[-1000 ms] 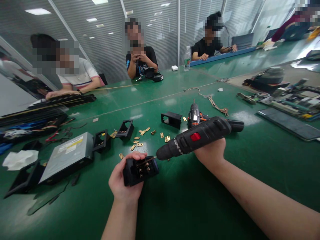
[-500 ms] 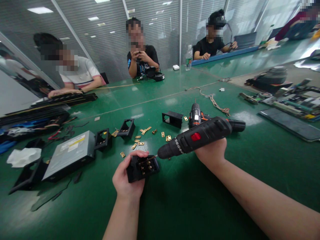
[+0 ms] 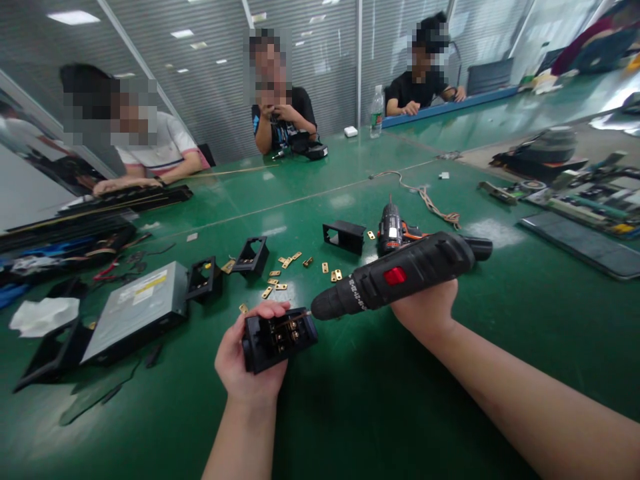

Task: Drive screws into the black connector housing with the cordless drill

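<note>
Ok, left hand [image 3: 245, 363] is closed around a small black plastic housing with brass contacts inside [image 3: 279, 337]. It is held just above the green table mat [image 3: 350, 407], open side up and tilted toward the camera, thumb over the top edge.

Right hand [image 3: 425, 310] grips a black cordless drill with a red switch [image 3: 400, 275] from below, body roughly level and chuck pointing left. The bit tip sits at the housing's upper right corner. Can't tell if it's seated in a screw, too small.

On the mat beyond the housing:
- scattered small brass plates [image 3: 280, 273], loose, mostly between the hands and the far parts
- an open black plastic frame [image 3: 343, 237] just left of a second black-and-orange drill [image 3: 393, 230] lying on its side
- two more black frames [image 3: 251, 257] [image 3: 203, 280] to the left, the nearer one touching a flat silver metal drive box with a yellow-striped label [image 3: 135, 310]
- crumpled white tissue [image 3: 43, 317] at the far left edge
- a coiled tan cord [image 3: 433, 207] behind the second drill

At the right edge are circuit boards and dark flat panels [image 3: 580, 243], well apart from the hands.

Three other people sit across the table, their hands at their own spots. A clear water bottle [image 3: 375, 117] stands near the far one.
</note>
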Action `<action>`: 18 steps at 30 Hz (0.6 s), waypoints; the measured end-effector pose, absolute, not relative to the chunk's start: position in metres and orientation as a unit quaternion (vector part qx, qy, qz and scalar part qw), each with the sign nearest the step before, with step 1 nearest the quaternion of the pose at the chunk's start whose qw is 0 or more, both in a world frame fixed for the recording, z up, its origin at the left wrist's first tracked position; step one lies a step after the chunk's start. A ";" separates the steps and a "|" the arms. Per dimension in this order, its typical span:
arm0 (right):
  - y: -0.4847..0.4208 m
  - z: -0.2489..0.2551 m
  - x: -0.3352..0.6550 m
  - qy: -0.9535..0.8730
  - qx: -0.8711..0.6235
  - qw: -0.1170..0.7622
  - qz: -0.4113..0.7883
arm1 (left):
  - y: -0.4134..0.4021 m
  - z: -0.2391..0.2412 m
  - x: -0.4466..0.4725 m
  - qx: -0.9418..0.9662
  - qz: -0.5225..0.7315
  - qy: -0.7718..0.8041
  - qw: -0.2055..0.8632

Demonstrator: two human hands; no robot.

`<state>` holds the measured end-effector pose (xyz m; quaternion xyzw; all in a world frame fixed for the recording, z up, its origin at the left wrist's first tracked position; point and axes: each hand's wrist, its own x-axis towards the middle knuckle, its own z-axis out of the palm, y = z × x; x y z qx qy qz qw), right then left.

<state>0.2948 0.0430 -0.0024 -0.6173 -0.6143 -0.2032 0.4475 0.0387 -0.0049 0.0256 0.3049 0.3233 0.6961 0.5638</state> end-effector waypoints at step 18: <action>0.043 -0.001 0.295 -0.603 -0.618 0.479 -0.160 | -0.007 0.021 0.034 0.311 0.683 0.290 0.594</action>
